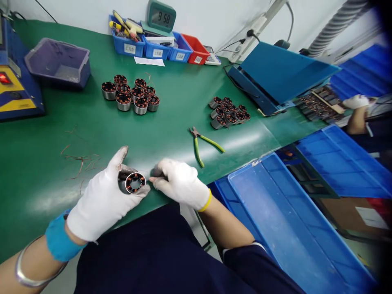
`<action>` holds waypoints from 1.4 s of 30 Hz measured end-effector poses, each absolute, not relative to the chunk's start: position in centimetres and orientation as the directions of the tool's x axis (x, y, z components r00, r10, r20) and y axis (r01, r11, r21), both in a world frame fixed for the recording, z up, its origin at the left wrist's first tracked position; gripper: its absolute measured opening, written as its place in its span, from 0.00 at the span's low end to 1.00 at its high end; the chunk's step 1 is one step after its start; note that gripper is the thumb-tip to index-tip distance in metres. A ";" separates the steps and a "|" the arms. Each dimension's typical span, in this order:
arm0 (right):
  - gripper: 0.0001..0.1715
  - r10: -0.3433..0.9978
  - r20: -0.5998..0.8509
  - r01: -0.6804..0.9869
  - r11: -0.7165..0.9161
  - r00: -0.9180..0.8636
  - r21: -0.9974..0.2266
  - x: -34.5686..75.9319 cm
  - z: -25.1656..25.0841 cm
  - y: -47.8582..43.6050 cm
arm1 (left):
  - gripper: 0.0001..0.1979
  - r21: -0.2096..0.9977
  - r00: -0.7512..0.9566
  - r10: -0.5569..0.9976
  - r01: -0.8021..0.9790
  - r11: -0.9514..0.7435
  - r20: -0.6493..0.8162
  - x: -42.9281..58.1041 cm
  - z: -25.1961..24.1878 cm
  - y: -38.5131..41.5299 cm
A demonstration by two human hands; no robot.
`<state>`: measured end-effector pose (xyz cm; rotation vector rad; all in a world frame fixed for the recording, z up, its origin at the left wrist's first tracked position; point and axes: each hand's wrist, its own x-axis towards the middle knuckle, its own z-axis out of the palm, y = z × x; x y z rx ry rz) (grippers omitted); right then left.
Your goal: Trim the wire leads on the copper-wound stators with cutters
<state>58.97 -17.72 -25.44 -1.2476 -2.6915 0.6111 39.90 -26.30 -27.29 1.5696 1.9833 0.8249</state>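
My left hand [105, 196], in a white glove, is wrapped round a motor stator [135, 183]. The stator's round end, with copper windings inside a metal ring, faces up toward me. Just to its right my right hand [180, 181], also gloved, has thumb and forefinger pinched together. Whatever lies between those fingertips is too small to make out. Beyond my right hand, green-handled cutting pliers [198, 143] rest on the green bench with their jaws apart. Thin copper wire scraps [81, 159] are scattered left of my left hand.
Stators stand in a left group [123, 102] and a right group [230, 114]. A purple bin [58, 61], blue tool boxes [128, 47] and a clock [161, 16] are at the back. Blue crates [288, 220] sit beside the bench. A co-worker's gloved hand [357, 101] shows far right.
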 end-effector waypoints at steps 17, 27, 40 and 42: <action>0.12 0.625 0.315 0.540 0.778 -0.714 -0.321 59.1 -28.4 -19.5 | 0.48 0.627 -0.146 0.987 0.775 0.076 0.060 39.2 -27.9 -26.1; 0.35 0.680 0.294 0.571 0.728 -0.672 -0.378 60.9 -25.2 -20.3 | 0.40 0.574 0.009 0.999 0.818 -0.037 0.052 37.4 -28.0 -25.7; 0.35 0.649 0.027 0.558 0.674 -0.760 -0.484 59.3 -27.3 -19.9 | 0.28 0.473 0.081 0.991 0.873 -0.121 0.105 36.9 -27.8 -25.8; 0.32 0.667 -0.002 0.598 0.667 -0.745 -0.445 58.9 -27.0 -20.3 | 0.27 0.458 0.082 0.989 0.880 -0.129 0.120 37.1 -27.6 -25.7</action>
